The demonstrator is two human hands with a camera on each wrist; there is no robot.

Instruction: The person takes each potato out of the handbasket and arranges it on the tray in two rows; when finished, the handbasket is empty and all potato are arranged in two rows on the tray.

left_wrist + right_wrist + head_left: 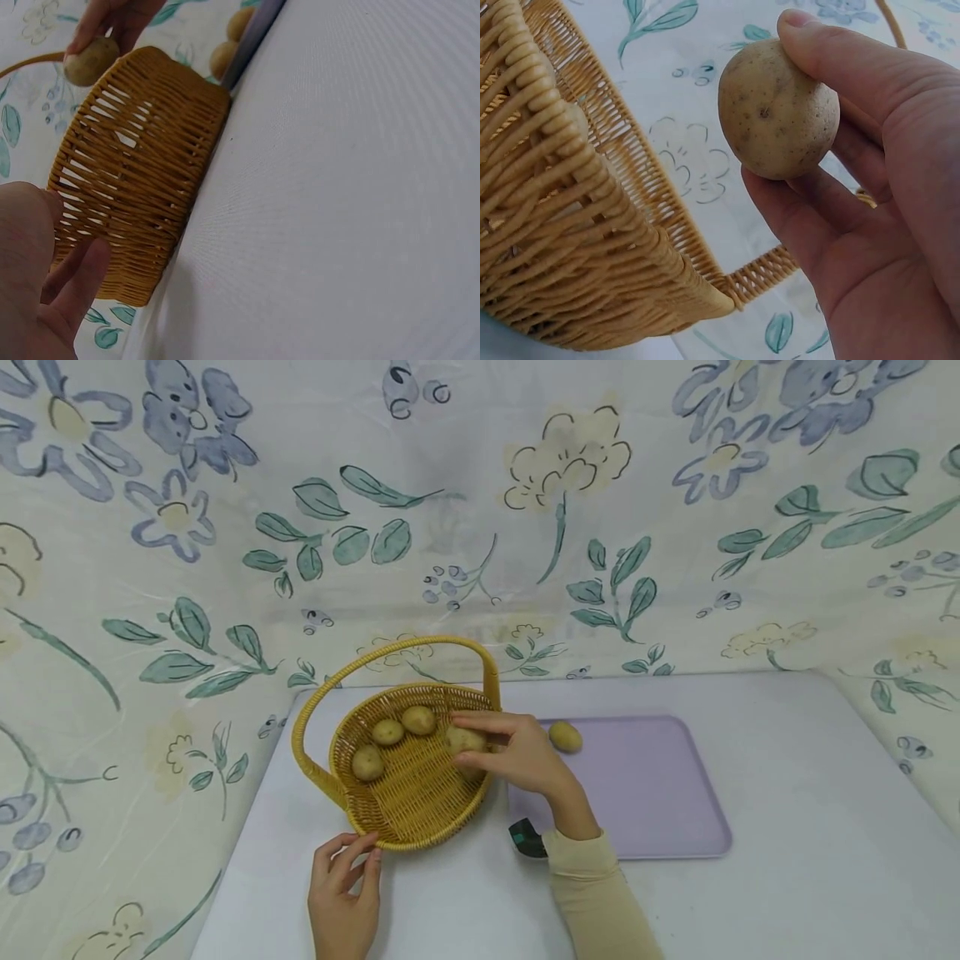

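My right hand [517, 750] pinches a potato [778, 109] between thumb and fingers, raised over the right side of a yellow wicker basket [416, 845]. In the right wrist view the potato is round and pale brown with dark specks. Inside the basket, potatoes [367, 762] lie along the left and back; another shows partly beneath the held one. The left hand [343, 889] touches the basket's near rim with its fingertips, the thumb lower, outside the wall. On the lilac tray [637, 793], a potato [566, 737] sits at the back left corner.
The basket's tall arched handle [390, 647] rises above it. A black object [527, 838] shows beside the right wrist. The white table [795, 793] ends at a flower-patterned cloth [465, 527]. In the left wrist view two potatoes [223, 60] appear by the tray's edge.
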